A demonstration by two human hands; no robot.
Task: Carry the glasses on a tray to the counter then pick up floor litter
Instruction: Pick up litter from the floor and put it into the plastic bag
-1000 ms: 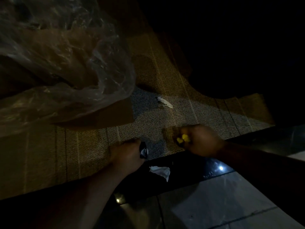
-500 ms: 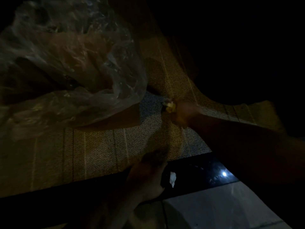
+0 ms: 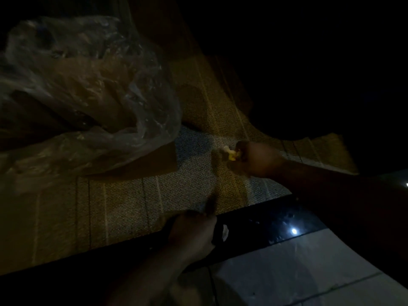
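A: Where is the litter you're after?

B: The small pale scrap of crumpled litter (image 3: 226, 149) sits right at the fingertips of your right hand (image 3: 257, 159), touching a bit of yellow litter (image 3: 232, 156) that your curled fingers already pinch. The pale scrap pokes out to the left of your knuckles, low over the woven tan carpet with pale stripes (image 3: 123, 204); whether it is lifted clear of the pile, you cannot tell in this dim light.

A: How does it look?

B: Whitish, short and twisted, blurred at the edges, brighter than anything around it. The yellow bit is smaller and mostly hidden in your grip.

A: And your other hand?

B: Your left hand (image 3: 194, 234) is closed into a loose fist near the carpet's front edge, over the glossy black floor strip (image 3: 265, 226). It holds a dark object with a white crumpled piece (image 3: 225, 232) showing at its right side.

A: What lies beyond?

B: A large clear crinkled plastic bag (image 3: 92, 89) spreads over the carpet at upper left, well apart from both hands. Grey floor tiles (image 3: 298, 272) fill the lower right, and a small light glints on the black strip
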